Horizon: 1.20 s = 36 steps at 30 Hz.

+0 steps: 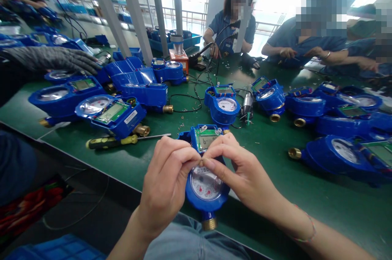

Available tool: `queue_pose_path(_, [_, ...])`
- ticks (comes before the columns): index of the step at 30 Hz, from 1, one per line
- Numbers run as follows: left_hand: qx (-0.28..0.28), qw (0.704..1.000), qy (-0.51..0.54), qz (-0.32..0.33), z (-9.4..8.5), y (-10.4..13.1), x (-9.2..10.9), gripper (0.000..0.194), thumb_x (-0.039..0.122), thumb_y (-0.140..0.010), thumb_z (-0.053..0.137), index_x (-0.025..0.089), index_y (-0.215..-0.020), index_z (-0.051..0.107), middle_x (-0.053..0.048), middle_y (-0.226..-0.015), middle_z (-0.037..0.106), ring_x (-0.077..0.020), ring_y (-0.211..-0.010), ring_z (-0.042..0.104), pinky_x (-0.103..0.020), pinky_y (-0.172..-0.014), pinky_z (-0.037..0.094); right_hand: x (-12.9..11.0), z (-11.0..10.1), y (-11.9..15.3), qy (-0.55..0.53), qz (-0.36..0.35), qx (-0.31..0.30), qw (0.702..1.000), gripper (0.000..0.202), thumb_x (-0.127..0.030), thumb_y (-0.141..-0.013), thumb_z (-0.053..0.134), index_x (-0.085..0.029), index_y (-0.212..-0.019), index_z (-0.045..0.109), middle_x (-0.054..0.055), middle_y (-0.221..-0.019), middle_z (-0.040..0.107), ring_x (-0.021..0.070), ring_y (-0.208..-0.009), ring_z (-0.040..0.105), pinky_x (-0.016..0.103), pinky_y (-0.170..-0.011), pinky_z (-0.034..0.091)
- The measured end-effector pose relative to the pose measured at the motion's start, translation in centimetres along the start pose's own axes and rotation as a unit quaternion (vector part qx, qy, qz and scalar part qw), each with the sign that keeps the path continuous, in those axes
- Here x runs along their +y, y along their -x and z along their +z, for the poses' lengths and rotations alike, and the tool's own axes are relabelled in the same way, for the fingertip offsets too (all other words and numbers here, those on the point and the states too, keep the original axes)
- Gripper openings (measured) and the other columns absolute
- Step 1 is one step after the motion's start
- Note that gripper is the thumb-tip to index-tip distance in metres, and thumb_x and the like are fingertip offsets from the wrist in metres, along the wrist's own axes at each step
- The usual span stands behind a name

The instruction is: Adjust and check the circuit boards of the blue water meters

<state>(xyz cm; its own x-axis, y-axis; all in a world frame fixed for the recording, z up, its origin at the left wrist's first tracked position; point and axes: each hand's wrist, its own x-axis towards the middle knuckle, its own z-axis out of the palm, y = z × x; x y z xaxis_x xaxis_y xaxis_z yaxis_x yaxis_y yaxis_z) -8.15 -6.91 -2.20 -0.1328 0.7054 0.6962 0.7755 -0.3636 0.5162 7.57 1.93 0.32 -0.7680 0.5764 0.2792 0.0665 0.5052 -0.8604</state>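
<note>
A blue water meter (204,194) lies at the table's front edge before me, its brass threaded end (209,224) pointing toward my lap. Its round dial faces up, and a green circuit board with a small display (206,141) sits at its far end. My left hand (171,174) and my right hand (235,166) meet above the meter, between dial and display. Thumb and fingers of each are pinched together, tip to tip. Whatever tiny thing they may hold is too small to make out. Part of the meter's housing is hidden behind my fingers.
Several more blue meters stand left and right, one (223,105) just beyond mine. A yellow-and-black screwdriver (112,142) lies at left; an electric screwdriver (247,105) with a cable lies ahead. A gloved hand (55,60) reaches in from the left. Co-workers sit across the table.
</note>
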Motion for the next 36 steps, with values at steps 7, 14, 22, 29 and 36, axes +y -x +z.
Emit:
queue_pose_path(7, [-0.012, 0.999, -0.005, 0.031, -0.7, -0.2, -0.3, 0.018, 0.003, -0.089, 0.058, 0.019, -0.097, 0.059, -0.002, -0.094, 0.057, -0.0155, -0.088, 0.051, -0.032, -0.079, 0.042, -0.1, 0.0, -0.1, 0.004, 0.006, -0.002, 1.000, 0.010, -0.022, -0.097, 0.060, -0.023, -0.087, 0.064, -0.003, -0.088, 0.061, 0.0169, -0.089, 0.051, 0.034, -0.084, 0.034])
queue_pose_path(14, [0.008, 0.998, -0.036, 0.052, 0.0, -0.3, -0.2, 0.015, 0.001, -0.089, 0.056, 0.015, -0.094, 0.059, -0.003, -0.092, 0.057, -0.0158, -0.085, 0.051, -0.034, -0.078, 0.041, 0.1, 0.1, 0.0, 0.006, 0.000, 0.010, 1.000, 0.011, -0.023, -0.097, 0.060, -0.022, -0.087, 0.063, -0.004, -0.088, 0.063, 0.0159, -0.089, 0.052, 0.035, -0.093, 0.029])
queue_pose_path(22, [0.025, 0.999, 0.038, 0.016, -0.2, -0.3, -0.4, 0.018, 0.001, -0.087, 0.061, 0.016, -0.096, 0.064, -0.003, -0.092, 0.058, -0.0127, -0.088, 0.054, -0.027, -0.078, 0.044, 0.1, 0.0, 0.1, -0.006, 0.012, 0.007, 1.000, 0.012, -0.022, -0.097, 0.061, -0.023, -0.085, 0.064, -0.005, -0.087, 0.061, 0.0154, -0.089, 0.052, 0.035, -0.094, 0.028])
queue_pose_path(29, [0.025, 0.999, 0.024, 0.025, -0.1, -0.1, -0.7, 0.017, 0.002, -0.088, 0.061, 0.017, -0.096, 0.063, -0.002, -0.092, 0.058, -0.0129, -0.089, 0.054, -0.027, -0.078, 0.044, 0.1, 0.0, 0.0, -0.019, 0.013, 0.011, 1.000, 0.012, -0.022, -0.096, 0.061, -0.023, -0.085, 0.064, -0.005, -0.086, 0.061, 0.0149, -0.089, 0.052, 0.034, -0.092, 0.029])
queue_pose_path(36, [0.033, 0.998, 0.018, 0.045, 0.4, -0.2, -0.6, 0.018, 0.000, -0.088, 0.058, 0.017, -0.094, 0.061, -0.002, -0.089, 0.058, -0.0143, -0.085, 0.052, -0.030, -0.075, 0.043, 0.1, 0.1, 0.0, -0.033, 0.023, 0.007, 0.999, 0.013, -0.022, -0.097, 0.060, -0.023, -0.084, 0.064, -0.005, -0.087, 0.060, 0.0156, -0.090, 0.051, 0.034, -0.094, 0.028])
